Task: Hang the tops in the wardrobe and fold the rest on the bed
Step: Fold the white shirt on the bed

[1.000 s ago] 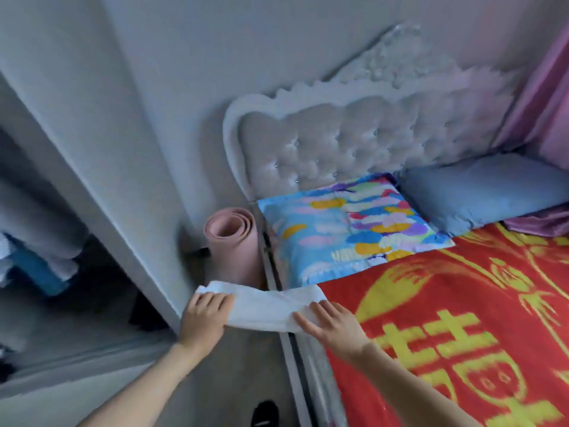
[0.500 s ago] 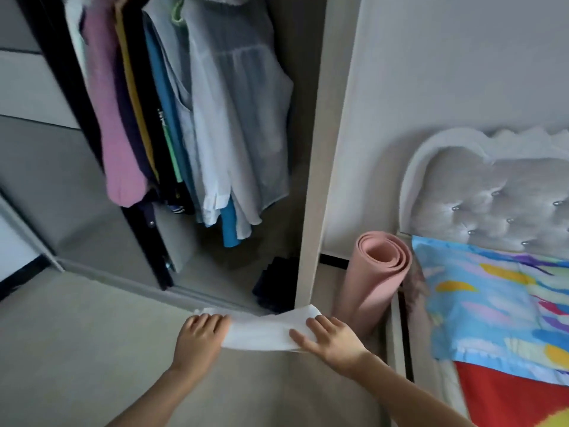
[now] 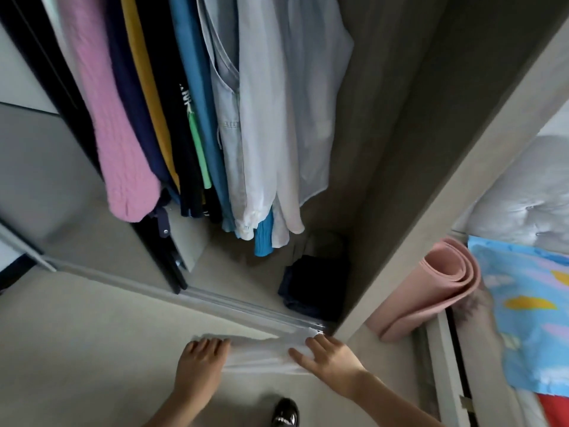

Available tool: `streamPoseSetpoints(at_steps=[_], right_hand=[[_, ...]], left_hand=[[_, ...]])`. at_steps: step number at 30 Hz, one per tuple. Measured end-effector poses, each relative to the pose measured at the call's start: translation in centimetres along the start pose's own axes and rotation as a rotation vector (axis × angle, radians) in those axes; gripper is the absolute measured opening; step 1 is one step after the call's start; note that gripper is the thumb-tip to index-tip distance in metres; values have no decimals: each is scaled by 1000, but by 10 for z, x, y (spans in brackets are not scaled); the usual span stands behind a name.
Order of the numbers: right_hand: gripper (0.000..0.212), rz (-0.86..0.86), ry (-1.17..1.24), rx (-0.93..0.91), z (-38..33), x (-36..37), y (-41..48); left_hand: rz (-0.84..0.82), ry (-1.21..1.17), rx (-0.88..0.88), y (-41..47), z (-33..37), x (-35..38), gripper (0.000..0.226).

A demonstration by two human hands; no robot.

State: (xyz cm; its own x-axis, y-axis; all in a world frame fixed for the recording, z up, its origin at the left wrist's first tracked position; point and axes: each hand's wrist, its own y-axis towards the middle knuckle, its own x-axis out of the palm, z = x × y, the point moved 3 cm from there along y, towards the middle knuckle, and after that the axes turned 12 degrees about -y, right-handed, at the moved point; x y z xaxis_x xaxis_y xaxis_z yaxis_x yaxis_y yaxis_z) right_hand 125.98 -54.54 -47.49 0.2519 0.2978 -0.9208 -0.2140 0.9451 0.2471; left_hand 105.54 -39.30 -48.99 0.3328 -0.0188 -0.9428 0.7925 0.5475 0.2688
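— Pale grey floor (image 3: 92, 349) underfoot, open wardrobe (image 3: 397, 134) straight ahead, bed (image 3: 554, 409) off to the right. Whereabouts of the piece?

— Low over the floor, the folded white garment (image 3: 261, 354), just short of the wardrobe's bottom track (image 3: 246, 306).

— Pointing which way?

— Long axis left to right across the view, roughly along the track. Right end a touch farther in, close to the foot of the side panel (image 3: 431, 229).

— Grip?

— On the left end, the left hand (image 3: 200, 362), fingers bent over the far edge, thumb hidden, holding the cloth. On the right end, the right hand (image 3: 329, 359), fingers straight and spread flat on top, thumb stretched along the cloth toward the other hand. Underside of that palm out of sight.

— Edges?

— Near long edge fairly straight, far edge blurred against the floor. Thin stacked layers.

— Room inside?

— Crowded at the left: pink knit (image 3: 123, 134), then dark, mustard and blue pieces, then a white shirt (image 3: 277, 118) outermost on the right. Between that shirt and the side panel, a strip of bare grey wall. Below it, a dark folded pile (image 3: 314, 288) on the wardrobe floor, hard against the right corner.

— And outside the panel?

— Propped on end between panel and bed frame, a rolled pink mat (image 3: 431, 291), apart from both hands. Beyond it a patterned blue pillow (image 3: 529, 303), with a tufted headboard (image 3: 517, 204) above. On the floor beneath the garment, between the two forearms, a glossy black shoe (image 3: 285, 411).
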Motion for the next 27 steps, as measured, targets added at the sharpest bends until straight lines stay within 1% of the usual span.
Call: streamPoseSetpoints(at_steps=[2, 5, 6, 7, 8, 10, 12, 13, 14, 16, 17, 19, 20, 22, 24, 25, 26, 27], right_hand=[[55, -68, 11, -1, 7, 23, 11], [66, -88, 25, 12, 24, 74, 32], [65, -91, 31, 27, 31, 92, 40], [59, -85, 24, 54, 36, 111, 50], [54, -107, 11, 66, 41, 136, 60], [54, -183, 43, 63, 50, 175, 76], [64, -269, 50, 63, 48, 223, 86], [74, -306, 49, 43, 49, 248, 91], [77, -313, 18, 45, 52, 272, 98], [62, -287, -76, 100, 54, 338, 113], [59, -266, -86, 106, 61, 365, 122], [57, -183, -146, 172, 66, 424, 139], [56, -160, -195, 199, 70, 445, 146], [57, -122, -228, 224, 74, 492, 160], [56, -139, -269, 280, 64, 559, 166], [54, -189, -204, 276, 63, 574, 164], [53, -243, -154, 280, 53, 607, 161], [55, -350, -106, 308, 40, 633, 155]], left_hand=[[-48, 1, 28, 20, -13, 18, 28], [-88, 31, 50, 59, -38, 51, 27], [-90, 51, 59, 74, -48, 65, 27], [-100, 72, 51, 89, -57, 77, 29], [-122, 83, 53, 104, -71, 99, 30], [-185, 65, 73, 123, -92, 135, 27], [-216, 62, 79, 140, -111, 173, 21], [-240, 67, 96, 150, -121, 194, 20], [-254, 78, 123, 159, -134, 217, 22], [-224, 130, 160, 175, -162, 275, 21], [-220, 126, 171, 187, -176, 296, 20], [-153, 116, 192, 205, -208, 348, 30], [-76, 125, 206, 214, -219, 366, 32], [18, 122, 203, 235, -243, 407, 36], [5, 104, 112, 239, -269, 465, 43], [-75, 87, 21, 240, -275, 475, 49], [-165, 84, -72, 234, -288, 507, 60], [-310, 129, -154, 222, -299, 534, 76]])
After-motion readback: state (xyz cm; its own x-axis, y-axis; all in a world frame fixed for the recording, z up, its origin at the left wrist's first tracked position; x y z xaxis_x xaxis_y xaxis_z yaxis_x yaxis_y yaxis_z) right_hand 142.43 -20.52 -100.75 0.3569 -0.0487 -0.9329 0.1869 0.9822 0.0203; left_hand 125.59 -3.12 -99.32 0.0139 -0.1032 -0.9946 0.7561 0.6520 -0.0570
